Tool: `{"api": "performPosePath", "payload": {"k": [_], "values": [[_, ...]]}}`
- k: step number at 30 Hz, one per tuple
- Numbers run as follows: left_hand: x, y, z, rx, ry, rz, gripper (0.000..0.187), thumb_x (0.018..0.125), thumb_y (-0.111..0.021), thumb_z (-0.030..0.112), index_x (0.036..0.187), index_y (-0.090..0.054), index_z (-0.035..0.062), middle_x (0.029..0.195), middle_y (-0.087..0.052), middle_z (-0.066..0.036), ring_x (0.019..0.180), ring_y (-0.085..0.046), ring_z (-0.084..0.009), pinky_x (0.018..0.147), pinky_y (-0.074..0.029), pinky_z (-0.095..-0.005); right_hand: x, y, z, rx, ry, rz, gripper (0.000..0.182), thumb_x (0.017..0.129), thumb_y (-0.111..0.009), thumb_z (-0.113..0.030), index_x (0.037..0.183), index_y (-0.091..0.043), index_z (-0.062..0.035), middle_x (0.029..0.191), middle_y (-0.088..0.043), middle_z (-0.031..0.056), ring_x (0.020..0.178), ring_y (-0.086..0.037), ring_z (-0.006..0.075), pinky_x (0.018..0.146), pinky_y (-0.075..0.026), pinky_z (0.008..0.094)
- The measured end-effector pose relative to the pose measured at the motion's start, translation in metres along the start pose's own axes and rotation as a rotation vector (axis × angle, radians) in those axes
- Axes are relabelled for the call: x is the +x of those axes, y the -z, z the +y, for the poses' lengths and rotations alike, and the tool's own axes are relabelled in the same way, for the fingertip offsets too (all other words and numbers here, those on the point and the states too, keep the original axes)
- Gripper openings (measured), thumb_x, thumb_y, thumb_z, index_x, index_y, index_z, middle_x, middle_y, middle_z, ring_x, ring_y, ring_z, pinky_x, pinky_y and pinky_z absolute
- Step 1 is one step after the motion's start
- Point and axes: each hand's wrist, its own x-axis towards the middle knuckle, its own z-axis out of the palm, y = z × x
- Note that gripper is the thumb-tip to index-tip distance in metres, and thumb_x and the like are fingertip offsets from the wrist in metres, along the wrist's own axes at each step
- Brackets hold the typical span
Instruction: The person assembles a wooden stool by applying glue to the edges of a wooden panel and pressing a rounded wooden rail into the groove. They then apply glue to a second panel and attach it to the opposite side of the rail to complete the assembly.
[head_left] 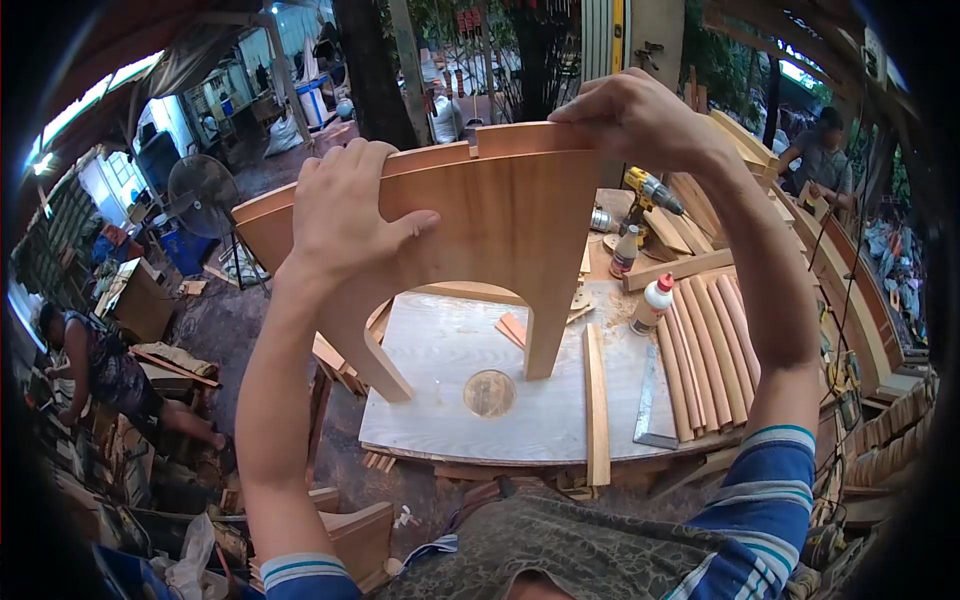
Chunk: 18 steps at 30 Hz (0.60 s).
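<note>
A wide wooden panel (460,220) with an arched cutout stands upright on the pale worktable (450,425). My left hand (350,215) lies over its top edge at the left, thumb on the near face and fingers over the rim, closed round it. At the upper right, my right hand (640,120) pinches the end of a thin wooden strip (530,139) that lies along the panel's top edge. Another strip (430,157) lies along the edge near my left hand, with a narrow gap between the two.
On the table's right are a glue bottle (652,305), a brown bottle (625,252), a drill (652,190), a metal square (655,400) and rounded slats (710,350). A long slat (597,405) crosses the front edge. People work at far left and right.
</note>
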Motion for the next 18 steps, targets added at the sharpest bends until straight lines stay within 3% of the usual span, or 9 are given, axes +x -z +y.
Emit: {"api": "performPosePath", "payload": {"k": [3,5,7,9,11,13,17,18], "values": [[0.001,-0.002,-0.001,0.029,-0.018,0.007,0.07,0.071,-0.083,0.056,0.119,-0.063,0.0087,0.106,-0.065,-0.01,0.105,-0.06,-0.0297,0.091,-0.042,-0.043,0.002,0.003,-0.019,0.018,-0.048,-0.023,0.023,0.086,-0.07,-0.007,0.106,-0.079,-0.0044,0.102,-0.076,0.0177,0.096,-0.071,0.0351,0.09,-0.056,0.0419],[0.003,-0.001,0.0,0.043,-0.014,-0.013,0.069,0.071,-0.084,0.055,0.119,-0.063,0.009,0.106,-0.064,-0.01,0.105,-0.06,-0.0298,0.091,-0.042,-0.0434,0.006,0.002,-0.012,-0.031,-0.018,-0.029,0.023,0.086,-0.071,-0.008,0.107,-0.079,-0.0043,0.102,-0.076,0.0178,0.096,-0.071,0.0355,0.09,-0.055,0.0418],[0.006,0.002,0.003,-0.006,0.056,-0.093,0.076,0.07,-0.084,0.055,0.124,-0.062,0.0057,0.115,-0.065,-0.013,0.112,-0.059,-0.033,0.1,-0.04,-0.0448,0.007,-0.002,-0.004,-0.076,0.006,-0.038,0.024,0.085,-0.072,-0.009,0.107,-0.079,-0.0042,0.102,-0.076,0.0178,0.096,-0.071,0.0359,0.09,-0.055,0.0417],[0.01,0.001,-0.002,-0.076,0.045,-0.096,0.08,0.07,-0.085,0.055,0.13,-0.061,0.0063,0.118,-0.066,-0.013,0.114,-0.06,-0.0335,0.101,-0.041,-0.0447,0.009,-0.005,0.003,-0.106,0.131,0.0,0.021,0.09,-0.072,-0.011,0.109,-0.079,-0.004,0.09,-0.071,0.0142,0.086,-0.069,0.0318,0.079,-0.054,0.0412],[0.017,0.003,-0.002,-0.146,0.03,-0.095,0.085,0.07,-0.086,0.055,0.135,-0.059,0.0069,0.122,-0.067,-0.014,0.115,-0.061,-0.0339,0.102,-0.042,-0.0446,0.011,-0.006,0.007,-0.079,0.148,-0.015,0.022,0.09,-0.071,-0.01,0.109,-0.079,-0.0042,0.089,-0.071,0.0144,0.086,-0.068,0.032,0.079,-0.054,0.0419],[0.031,0.008,0.011,-0.392,-0.03,-0.13,0.085,0.077,-0.084,0.048,0.147,-0.053,0.0109,0.124,-0.067,-0.014,0.113,-0.063,-0.035,0.098,-0.047,-0.0452,0.015,-0.003,0.01,-0.06,0.167,-0.029,0.023,0.089,-0.071,-0.01,0.11,-0.079,-0.0043,0.088,-0.071,0.0145,0.086,-0.068,0.0322,0.078,-0.054,0.0425],[0.056,-0.01,0.032,-0.549,-0.175,-0.109,0.073,0.086,-0.079,0.036,0.15,-0.052,0.0137,0.119,-0.068,-0.016,0.111,-0.063,-0.0361,0.096,-0.05,-0.0453,0.007,-0.004,0.008,-0.04,0.167,-0.038,0.026,0.087,-0.071,-0.009,0.111,-0.079,-0.0059,0.09,-0.071,0.0144,0.084,-0.069,0.0311,0.079,-0.054,0.0417],[0.058,-0.013,0.036,-0.458,-0.198,-0.092,0.062,0.09,-0.074,0.032,0.146,-0.056,0.013,0.115,-0.068,-0.014,0.106,-0.065,-0.0355,0.092,-0.051,-0.0447,0.005,-0.005,0.009,-0.012,0.173,-0.009,0.024,0.089,-0.071,-0.01,0.111,-0.079,-0.0067,0.089,-0.071,0.0143,0.083,-0.069,0.031,0.079,-0.054,0.0413]]}}
